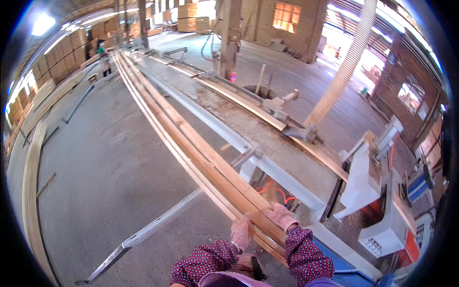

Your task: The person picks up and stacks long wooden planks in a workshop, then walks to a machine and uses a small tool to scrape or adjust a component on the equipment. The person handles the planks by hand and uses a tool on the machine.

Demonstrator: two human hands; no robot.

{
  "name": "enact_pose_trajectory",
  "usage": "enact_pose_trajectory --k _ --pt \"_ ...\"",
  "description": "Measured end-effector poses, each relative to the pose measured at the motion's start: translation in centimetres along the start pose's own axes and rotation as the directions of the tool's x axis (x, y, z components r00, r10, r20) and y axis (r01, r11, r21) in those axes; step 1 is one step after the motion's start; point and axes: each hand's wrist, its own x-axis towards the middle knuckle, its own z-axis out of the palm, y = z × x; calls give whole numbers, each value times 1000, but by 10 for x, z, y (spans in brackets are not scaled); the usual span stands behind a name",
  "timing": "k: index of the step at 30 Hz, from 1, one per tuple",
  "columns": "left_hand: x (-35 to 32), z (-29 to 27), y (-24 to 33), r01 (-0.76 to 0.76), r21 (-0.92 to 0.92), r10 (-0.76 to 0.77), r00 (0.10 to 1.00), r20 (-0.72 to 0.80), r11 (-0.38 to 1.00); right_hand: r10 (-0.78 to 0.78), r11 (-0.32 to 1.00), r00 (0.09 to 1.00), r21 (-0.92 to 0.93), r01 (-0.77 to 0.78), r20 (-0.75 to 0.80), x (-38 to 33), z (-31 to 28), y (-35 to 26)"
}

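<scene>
Several long, narrow wooden boards lie side by side and run from in front of me toward the far left. Both my hands wear pinkish knitted gloves, below dark patterned sleeves. My left hand is closed around the left edge of the boards near their close end. Slightly farther ahead, my right hand grips their right edge, its fingers partly over the top face. A slanting metal support arm passes beneath the boards. The undersides of the boards and some fingertips are hidden.
To the right runs a long machine table with a wooden strip along it. A ribbed hose rises near a white machine housing. Long timber lies at the left. A person stands at the far end.
</scene>
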Motion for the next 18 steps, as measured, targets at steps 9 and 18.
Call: enact_pose_trajectory --k 9,18 --pt "-7 -2 17 7 180 -2 1000 -28 984 -19 999 1000 29 19 8 -16 -19 -23" --pt "-18 4 21 10 159 4 996 -85 987 46 998 999 30 -46 12 -21 -18 -30"
